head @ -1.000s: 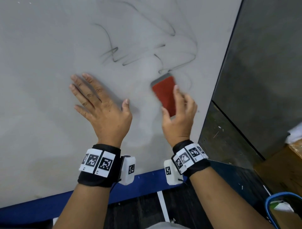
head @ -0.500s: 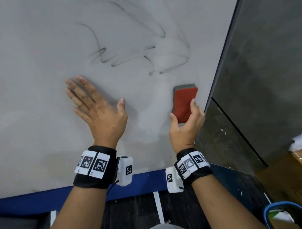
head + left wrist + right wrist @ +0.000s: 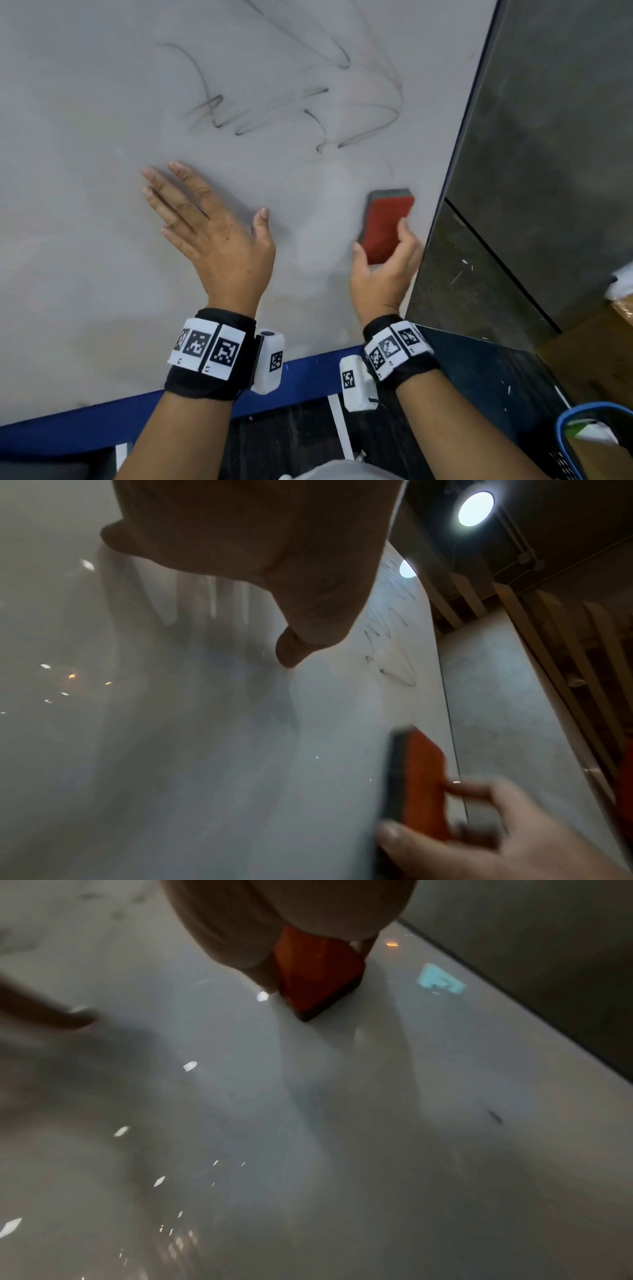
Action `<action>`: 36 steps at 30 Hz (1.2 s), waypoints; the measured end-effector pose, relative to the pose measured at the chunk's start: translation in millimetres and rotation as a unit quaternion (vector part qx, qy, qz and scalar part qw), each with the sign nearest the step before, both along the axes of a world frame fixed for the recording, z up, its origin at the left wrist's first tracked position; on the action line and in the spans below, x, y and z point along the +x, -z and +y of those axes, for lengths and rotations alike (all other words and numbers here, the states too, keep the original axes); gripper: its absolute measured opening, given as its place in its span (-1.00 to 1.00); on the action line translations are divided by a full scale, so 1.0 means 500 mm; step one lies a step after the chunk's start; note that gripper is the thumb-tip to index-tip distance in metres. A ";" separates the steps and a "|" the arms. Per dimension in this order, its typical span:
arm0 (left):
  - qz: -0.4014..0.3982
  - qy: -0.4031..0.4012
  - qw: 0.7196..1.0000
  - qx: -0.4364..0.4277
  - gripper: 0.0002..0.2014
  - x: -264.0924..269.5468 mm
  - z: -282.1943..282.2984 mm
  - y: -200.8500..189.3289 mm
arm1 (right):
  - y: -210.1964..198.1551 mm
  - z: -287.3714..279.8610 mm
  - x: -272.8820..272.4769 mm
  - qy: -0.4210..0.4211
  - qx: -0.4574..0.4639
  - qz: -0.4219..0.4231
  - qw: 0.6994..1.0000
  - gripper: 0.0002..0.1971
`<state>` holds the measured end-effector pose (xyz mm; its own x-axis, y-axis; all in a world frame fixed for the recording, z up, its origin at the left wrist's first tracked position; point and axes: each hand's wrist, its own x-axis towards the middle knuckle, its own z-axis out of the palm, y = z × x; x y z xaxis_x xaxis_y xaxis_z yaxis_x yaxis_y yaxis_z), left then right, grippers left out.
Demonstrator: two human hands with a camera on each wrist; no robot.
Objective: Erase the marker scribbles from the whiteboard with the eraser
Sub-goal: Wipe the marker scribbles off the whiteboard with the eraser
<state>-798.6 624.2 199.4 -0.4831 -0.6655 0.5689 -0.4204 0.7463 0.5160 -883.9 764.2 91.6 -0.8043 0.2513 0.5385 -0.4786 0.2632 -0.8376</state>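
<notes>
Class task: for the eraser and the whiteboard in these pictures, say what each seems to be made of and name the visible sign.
Eraser: apparently a matte red back, plastic or foam, on a grey felt-like pad visible along its top edge.
Whiteboard: a smooth, glossy coated panel, material underneath unclear; the right wrist view shows light spots reflected in it, and the marker scribbles look partly smeared.
</notes>
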 end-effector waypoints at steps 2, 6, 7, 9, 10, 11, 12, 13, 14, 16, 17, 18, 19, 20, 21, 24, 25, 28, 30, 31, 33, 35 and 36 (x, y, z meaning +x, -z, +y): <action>-0.001 0.007 1.000 -0.007 0.05 0.000 0.004 0.001 | -0.010 -0.015 0.014 -0.037 0.078 0.055 0.995 -0.25; -0.021 0.021 0.999 -0.031 0.06 0.011 -0.003 0.011 | -0.029 0.015 -0.020 0.015 0.010 0.048 0.999 -0.27; -0.030 0.021 0.999 -0.039 0.07 0.015 -0.006 0.014 | -0.034 0.020 -0.027 0.030 -0.043 0.025 0.998 -0.28; -0.042 0.019 0.997 -0.055 0.09 0.019 -0.009 0.022 | -0.049 0.003 -0.019 0.042 -0.110 -0.025 0.993 -0.27; -0.045 0.018 0.997 -0.060 0.10 0.019 -0.010 0.025 | -0.059 -0.017 -0.007 0.038 -0.111 -0.032 0.993 -0.27; -0.046 0.017 0.997 -0.064 0.10 0.018 -0.008 0.027 | -0.066 -0.038 0.006 0.025 -0.092 -0.016 0.995 -0.28; -0.046 0.016 0.997 -0.066 0.11 0.016 -0.006 0.029 | -0.071 -0.056 0.018 0.006 -0.056 0.019 0.998 -0.30; -0.042 0.013 0.997 -0.068 0.12 0.015 -0.005 0.029 | -0.075 -0.066 0.027 -0.013 -0.009 0.057 0.998 -0.32; -0.036 0.011 0.997 -0.069 0.12 0.015 -0.005 0.030 | -0.080 -0.066 0.029 -0.023 0.037 0.090 0.995 -0.33; -0.014 0.010 0.998 -0.065 0.11 0.018 -0.012 0.025 | -0.093 -0.045 0.007 -0.002 0.055 0.103 0.993 -0.34; 0.003 0.007 0.998 -0.062 0.09 0.021 -0.021 0.020 | -0.098 -0.032 -0.007 0.018 0.023 0.090 0.995 -0.32; 0.019 0.001 0.998 -0.059 0.08 0.023 -0.030 0.014 | -0.104 -0.021 -0.017 0.033 -0.015 0.074 0.997 -0.31; 0.031 -0.004 0.998 -0.054 0.08 0.026 -0.037 0.008 | -0.109 -0.018 -0.021 0.043 -0.044 0.061 0.996 -0.31; 0.036 -0.008 0.998 -0.050 0.11 0.027 -0.043 0.001 | -0.111 -0.026 -0.019 0.047 -0.058 0.056 0.996 -0.31; 0.036 -0.009 0.998 -0.047 0.15 0.028 -0.046 -0.004 | -0.113 -0.041 -0.012 0.045 -0.060 0.061 0.995 -0.32; 0.033 0.001 0.999 -0.040 0.22 0.026 -0.045 -0.009 | -0.102 -0.078 0.020 0.008 0.012 0.107 0.994 -0.35; 0.033 0.005 0.999 -0.038 0.23 0.026 -0.044 -0.010 | -0.096 -0.075 0.022 -0.004 0.050 0.118 0.992 -0.37; 0.036 0.008 0.999 -0.037 0.20 0.028 -0.047 -0.009 | -0.097 -0.035 -0.006 0.019 0.060 0.118 0.991 -0.36; 0.053 0.004 0.998 -0.044 0.14 0.032 -0.056 -0.014 | -0.109 -0.016 -0.023 0.042 0.010 0.102 0.994 -0.36; 0.068 0.000 0.997 -0.048 0.11 0.032 -0.062 -0.021 | -0.116 -0.014 -0.027 0.047 -0.003 0.097 0.994 -0.38; 0.081 -0.001 0.995 -0.051 0.12 0.031 -0.071 -0.041 | -0.126 -0.018 -0.027 0.045 -0.015 0.088 0.995 -0.42; 0.057 0.003 0.997 -0.044 0.22 0.028 -0.074 -0.059 | -0.130 -0.024 -0.024 0.044 -0.032 0.090 0.994 -0.47; 0.043 0.008 0.998 -0.042 0.26 0.027 -0.074 -0.063 | -0.132 -0.025 -0.023 0.047 -0.041 0.093 0.994 -0.51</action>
